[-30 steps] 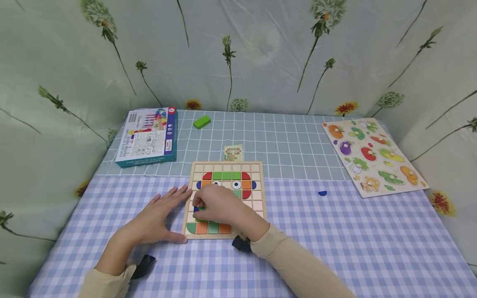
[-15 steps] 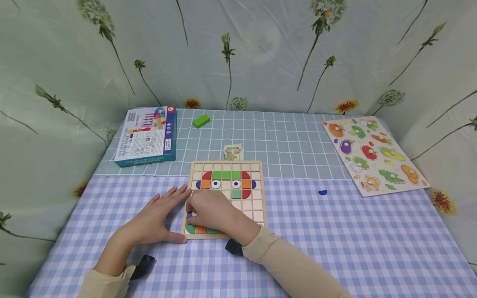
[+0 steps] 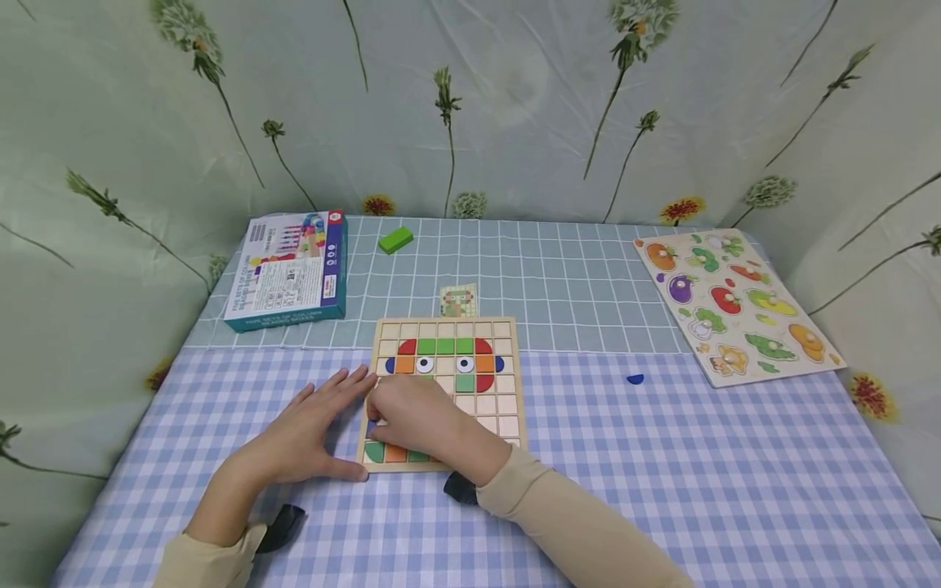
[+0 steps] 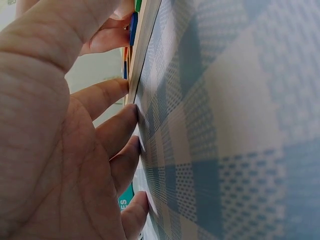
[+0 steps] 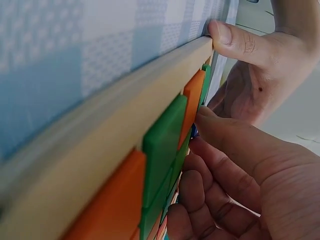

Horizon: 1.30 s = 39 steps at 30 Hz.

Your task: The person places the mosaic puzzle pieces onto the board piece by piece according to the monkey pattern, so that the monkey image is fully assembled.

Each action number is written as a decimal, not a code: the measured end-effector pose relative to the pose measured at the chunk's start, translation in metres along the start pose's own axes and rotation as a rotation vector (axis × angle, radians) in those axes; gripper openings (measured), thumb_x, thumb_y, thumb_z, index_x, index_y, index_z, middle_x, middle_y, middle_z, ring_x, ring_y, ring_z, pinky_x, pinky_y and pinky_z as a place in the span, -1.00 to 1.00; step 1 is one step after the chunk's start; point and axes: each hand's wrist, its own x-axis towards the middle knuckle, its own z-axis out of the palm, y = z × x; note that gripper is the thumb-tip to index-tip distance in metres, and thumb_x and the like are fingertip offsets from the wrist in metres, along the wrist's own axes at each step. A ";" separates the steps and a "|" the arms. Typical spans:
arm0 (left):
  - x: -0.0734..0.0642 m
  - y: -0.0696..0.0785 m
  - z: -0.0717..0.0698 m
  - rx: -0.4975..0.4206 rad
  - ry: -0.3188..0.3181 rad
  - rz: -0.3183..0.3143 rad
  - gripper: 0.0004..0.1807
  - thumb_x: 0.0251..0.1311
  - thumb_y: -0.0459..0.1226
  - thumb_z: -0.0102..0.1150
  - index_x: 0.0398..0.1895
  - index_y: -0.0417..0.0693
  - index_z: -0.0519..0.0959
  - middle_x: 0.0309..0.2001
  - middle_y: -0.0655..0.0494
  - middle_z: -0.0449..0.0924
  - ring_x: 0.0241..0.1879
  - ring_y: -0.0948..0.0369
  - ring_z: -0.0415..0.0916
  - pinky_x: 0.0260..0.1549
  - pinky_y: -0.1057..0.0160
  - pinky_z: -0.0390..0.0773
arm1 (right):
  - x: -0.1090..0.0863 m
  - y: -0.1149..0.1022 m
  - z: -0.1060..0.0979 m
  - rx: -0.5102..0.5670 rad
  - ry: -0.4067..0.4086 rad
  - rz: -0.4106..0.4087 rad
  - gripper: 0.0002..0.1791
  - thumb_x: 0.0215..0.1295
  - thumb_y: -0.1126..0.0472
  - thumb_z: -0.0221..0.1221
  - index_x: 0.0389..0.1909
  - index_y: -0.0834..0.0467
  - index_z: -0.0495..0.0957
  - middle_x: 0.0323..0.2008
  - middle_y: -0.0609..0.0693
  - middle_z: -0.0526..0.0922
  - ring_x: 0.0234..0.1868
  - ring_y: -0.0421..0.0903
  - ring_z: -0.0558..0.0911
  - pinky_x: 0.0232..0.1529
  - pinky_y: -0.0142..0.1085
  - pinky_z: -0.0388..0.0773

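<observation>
My right hand (image 3: 419,416) is over the lower left part of a wooden grid board (image 3: 512,327), thumb and index finger pinching a small blue half-round tile (image 4: 133,29) at the board's left column. In the right wrist view, that thumb and finger come together beside a green quarter-round tile (image 5: 205,82). My left hand (image 3: 312,429) lies spread along the board's left side, fingertips and thumb touching its edge. Red, green, orange and blue tiles and two round eye tiles (image 3: 465,364) form a pattern on the board. My right hand hides several cells.
A small pattern card (image 3: 459,300) lies behind the board. Farther back are a green block (image 3: 396,240) and a boxed toy set (image 3: 287,269). To the right lie a loose blue half-round tile (image 3: 635,379) and a vegetable peg puzzle (image 3: 735,306).
My right hand has shifted left to the board's left column with the blue tile, uncovering the left eye tile. It has stayed there over the last half second. My left hand holds its place.
</observation>
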 end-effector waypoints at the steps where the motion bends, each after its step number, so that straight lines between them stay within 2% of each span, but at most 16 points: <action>1: 0.000 0.000 0.000 0.000 0.002 0.002 0.42 -0.22 0.32 0.69 0.74 0.13 0.16 0.74 -0.03 0.08 0.71 -0.27 -0.03 0.49 -0.64 -0.11 | 0.000 0.000 -0.001 0.007 -0.002 0.002 -0.85 0.33 0.02 0.50 -0.21 -0.01 0.83 -0.31 -0.21 0.75 -0.38 -0.31 0.56 -0.38 -0.46 0.50; 5: -0.001 -0.001 0.000 0.005 0.006 0.008 0.42 -0.22 0.34 0.68 0.74 0.13 0.16 0.74 -0.04 0.09 0.71 -0.27 -0.02 0.49 -0.64 -0.09 | -0.005 0.005 -0.007 0.040 -0.010 0.038 -0.79 0.35 0.00 0.48 -0.11 0.00 0.84 -0.27 -0.21 0.79 -0.34 -0.33 0.61 -0.37 -0.46 0.54; 7: -0.002 -0.001 0.000 0.012 0.007 0.004 0.42 -0.23 0.34 0.68 0.73 0.13 0.17 0.74 -0.05 0.10 0.71 -0.28 -0.02 0.49 -0.64 -0.07 | -0.010 0.011 -0.013 0.053 0.002 0.055 -0.78 0.38 0.00 0.46 -0.07 0.00 0.83 -0.33 -0.20 0.78 -0.36 -0.32 0.59 -0.39 -0.47 0.52; 13: -0.004 0.000 0.000 0.015 -0.002 -0.030 0.43 -0.24 0.34 0.68 0.74 0.14 0.16 0.75 -0.03 0.08 0.71 -0.26 -0.03 0.52 -0.62 -0.10 | -0.037 0.046 -0.035 0.136 0.073 0.142 -0.79 0.39 0.05 0.44 -0.05 0.04 0.80 -0.43 -0.16 0.65 -0.41 -0.25 0.52 -0.41 -0.41 0.45; 18: -0.005 0.000 0.001 0.006 0.001 -0.035 0.44 -0.25 0.33 0.69 0.74 0.14 0.16 0.75 -0.03 0.07 0.71 -0.27 -0.04 0.52 -0.62 -0.12 | -0.071 0.090 -0.054 0.150 0.147 0.251 -0.79 0.35 0.10 0.46 -0.09 0.10 0.80 -0.36 -0.11 0.71 -0.36 -0.20 0.58 -0.35 -0.33 0.55; 20: -0.006 0.000 0.002 0.005 0.007 -0.032 0.43 -0.25 0.32 0.70 0.74 0.15 0.16 0.75 -0.03 0.07 0.71 -0.27 -0.03 0.52 -0.62 -0.11 | -0.087 0.109 -0.061 0.150 0.168 0.319 -0.77 0.34 0.10 0.47 -0.08 0.11 0.79 -0.33 -0.07 0.74 -0.34 -0.17 0.61 -0.31 -0.31 0.58; 25: -0.005 0.000 0.005 -0.007 0.009 -0.023 0.42 -0.24 0.32 0.69 0.74 0.17 0.16 0.75 0.00 0.07 0.72 -0.25 -0.04 0.52 -0.62 -0.12 | -0.138 0.159 -0.076 0.139 0.213 0.478 -0.75 0.37 0.10 0.44 -0.05 0.15 0.77 -0.29 0.00 0.75 -0.29 -0.10 0.64 -0.25 -0.24 0.60; 28: -0.005 0.000 0.005 -0.005 0.005 -0.028 0.42 -0.24 0.32 0.70 0.74 0.19 0.16 0.75 0.02 0.06 0.72 -0.24 -0.05 0.53 -0.60 -0.13 | -0.169 0.183 -0.081 0.130 0.246 0.530 -0.73 0.38 0.09 0.43 -0.05 0.18 0.76 -0.29 0.03 0.75 -0.27 -0.07 0.66 -0.22 -0.19 0.61; 33: -0.005 0.000 0.004 -0.001 0.007 -0.026 0.42 -0.24 0.31 0.70 0.74 0.17 0.16 0.75 0.01 0.07 0.73 -0.24 -0.05 0.54 -0.59 -0.13 | -0.207 0.206 -0.079 0.132 0.249 0.616 -0.65 0.35 0.06 0.44 -0.04 0.25 0.74 -0.31 0.05 0.75 -0.28 -0.07 0.64 -0.22 -0.18 0.58; 39: -0.004 0.001 0.003 -0.006 0.006 -0.025 0.42 -0.24 0.32 0.70 0.74 0.17 0.17 0.75 0.02 0.07 0.73 -0.23 -0.05 0.54 -0.59 -0.14 | -0.227 0.216 -0.065 0.147 0.227 0.712 -0.54 0.28 0.00 0.49 -0.06 0.32 0.72 -0.35 0.04 0.71 -0.31 -0.07 0.57 -0.27 -0.24 0.49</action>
